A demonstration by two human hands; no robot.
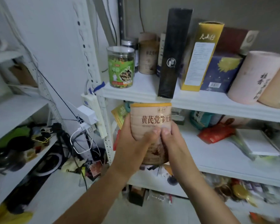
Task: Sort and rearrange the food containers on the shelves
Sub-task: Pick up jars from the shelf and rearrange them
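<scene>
The left hand (132, 143) and right hand (173, 143) clasp the upright beige tin (150, 118) between them, just under the shelf (136, 94) above; it looks stiff, smooth, perhaps weighty, so this mid-body hold seems sound.

A white power strip (92, 103) is hanging against a perforated metal upright (86, 50), with a white adapter (87, 114) sticking out beside it. Blue tape (98, 86) is poking out just above, and white cables (74, 148) are looping below the adapter.
</scene>
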